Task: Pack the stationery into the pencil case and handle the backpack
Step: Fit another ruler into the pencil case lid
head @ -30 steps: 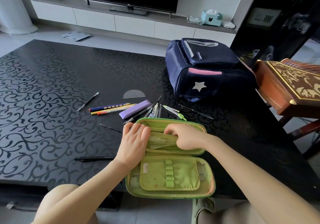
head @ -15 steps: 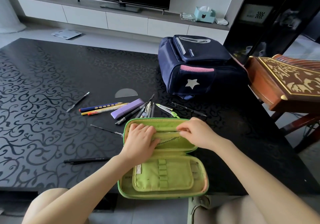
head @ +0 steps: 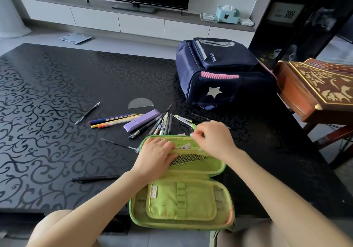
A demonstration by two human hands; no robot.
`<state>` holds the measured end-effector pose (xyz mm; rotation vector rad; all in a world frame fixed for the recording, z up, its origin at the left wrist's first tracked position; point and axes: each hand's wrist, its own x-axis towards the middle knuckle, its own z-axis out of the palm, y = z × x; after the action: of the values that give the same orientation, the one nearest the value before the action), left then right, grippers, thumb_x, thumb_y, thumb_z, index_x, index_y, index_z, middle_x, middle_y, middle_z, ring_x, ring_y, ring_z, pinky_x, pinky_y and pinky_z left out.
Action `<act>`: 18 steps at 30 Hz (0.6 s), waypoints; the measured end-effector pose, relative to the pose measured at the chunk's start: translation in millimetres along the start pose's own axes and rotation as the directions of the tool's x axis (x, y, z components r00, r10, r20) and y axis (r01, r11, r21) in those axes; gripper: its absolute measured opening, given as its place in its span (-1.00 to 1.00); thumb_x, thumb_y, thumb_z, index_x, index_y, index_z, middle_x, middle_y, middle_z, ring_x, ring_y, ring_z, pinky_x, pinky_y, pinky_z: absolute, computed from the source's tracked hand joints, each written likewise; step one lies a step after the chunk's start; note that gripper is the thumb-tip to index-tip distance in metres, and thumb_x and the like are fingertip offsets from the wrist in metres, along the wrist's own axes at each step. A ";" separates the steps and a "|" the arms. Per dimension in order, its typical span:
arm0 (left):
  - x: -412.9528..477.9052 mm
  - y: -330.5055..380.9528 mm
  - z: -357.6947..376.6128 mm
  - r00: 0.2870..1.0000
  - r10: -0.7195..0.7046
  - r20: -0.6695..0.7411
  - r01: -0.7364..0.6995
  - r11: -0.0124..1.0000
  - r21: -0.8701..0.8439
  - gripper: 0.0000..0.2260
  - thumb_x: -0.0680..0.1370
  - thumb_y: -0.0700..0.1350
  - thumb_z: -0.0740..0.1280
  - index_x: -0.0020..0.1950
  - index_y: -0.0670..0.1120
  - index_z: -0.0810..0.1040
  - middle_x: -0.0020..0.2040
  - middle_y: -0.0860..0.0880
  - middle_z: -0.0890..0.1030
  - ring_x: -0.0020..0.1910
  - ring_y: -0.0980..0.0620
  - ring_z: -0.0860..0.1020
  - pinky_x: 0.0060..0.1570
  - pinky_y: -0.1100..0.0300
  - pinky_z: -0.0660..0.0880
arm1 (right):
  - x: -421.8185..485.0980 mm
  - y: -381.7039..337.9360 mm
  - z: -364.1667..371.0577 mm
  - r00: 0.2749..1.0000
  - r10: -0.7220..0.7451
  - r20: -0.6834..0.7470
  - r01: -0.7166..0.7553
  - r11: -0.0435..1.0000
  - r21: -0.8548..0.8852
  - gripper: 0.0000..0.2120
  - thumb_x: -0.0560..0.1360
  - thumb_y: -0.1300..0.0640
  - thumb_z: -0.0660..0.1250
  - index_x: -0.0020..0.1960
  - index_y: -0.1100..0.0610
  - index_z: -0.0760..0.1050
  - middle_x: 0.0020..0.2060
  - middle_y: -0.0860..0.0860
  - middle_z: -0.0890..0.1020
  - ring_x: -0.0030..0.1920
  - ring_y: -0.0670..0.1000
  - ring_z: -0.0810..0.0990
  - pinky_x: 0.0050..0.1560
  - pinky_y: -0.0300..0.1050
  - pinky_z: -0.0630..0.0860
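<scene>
Showing the green pencil case (head: 181,206) lying open at the near edge of the black patterned table (head: 57,94), with its far half raised slightly toward the stationery beyond.

Left hand (head: 155,157): laid palm-down on the left part of the far half, fingers close together and nearly straight, pressing the fabric flat above the mesh pocket (head: 191,159). It has kept this place over the last second.

Right hand (head: 215,141): now at the far rim of the case, thumb and forefinger pinching a small pale piece (head: 193,135); what the piece is cannot be told. One second ago these fingers were tucked down inside the pocket, and half a second ago they lay along the pocket's upper edge.

A barcoded label (head: 184,147) now shows between the two hands.

Loose stationery lies unmoved just beyond the case: a fan of pens (head: 162,124), a purple box (head: 141,119), coloured pencils (head: 114,119), a clear protractor (head: 140,103), and a black pen (head: 95,178) left of the case.

The navy backpack (head: 215,75) stands closed at the far right of the table, well apart from both hands.
</scene>
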<state>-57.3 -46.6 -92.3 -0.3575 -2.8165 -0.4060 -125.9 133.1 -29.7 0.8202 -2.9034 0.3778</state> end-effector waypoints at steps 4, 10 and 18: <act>-2.7 -1.9 -0.3 1.000 0.009 -0.005 -0.009 0.999 -0.043 -0.68 0.50 0.14 0.14 -0.08 0.00 0.61 -0.23 0.08 0.64 -0.21 -0.02 0.60 -0.11 0.11 0.51 | 41.1 18.2 18.1 0.979 0.202 0.009 -0.200 0.974 -0.106 -0.77 0.56 0.05 0.20 0.09 0.11 0.55 -0.03 0.05 0.64 0.04 0.13 0.53 -0.07 -0.06 0.40; 9.0 17.8 -7.9 0.957 -0.143 0.253 0.219 0.927 -0.304 -0.63 0.49 0.08 0.31 0.26 0.00 0.41 0.14 0.03 0.59 0.08 -0.01 0.54 0.04 0.19 0.40 | 86.2 23.9 51.5 0.890 0.372 0.263 -0.355 0.928 -0.111 -0.66 0.49 0.01 0.32 0.18 0.18 0.44 0.17 0.13 0.54 0.16 0.19 0.51 0.05 -0.03 0.43; 30.5 24.9 -14.8 0.909 -0.074 0.411 0.100 0.994 -0.043 -0.78 0.57 0.03 0.19 0.04 -0.10 0.46 -0.21 -0.06 0.57 -0.28 -0.06 0.44 -0.32 0.20 0.30 | 60.9 31.2 25.2 0.918 0.347 0.191 -0.371 0.922 0.109 -0.81 0.55 0.13 0.23 -0.17 0.20 0.50 -0.18 0.10 0.57 -0.09 0.16 0.55 -0.13 -0.06 0.43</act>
<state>-75.4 -21.8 -63.6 -0.3676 -3.2449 -0.4891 -194.8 121.6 -50.6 0.3358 -3.2194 0.5804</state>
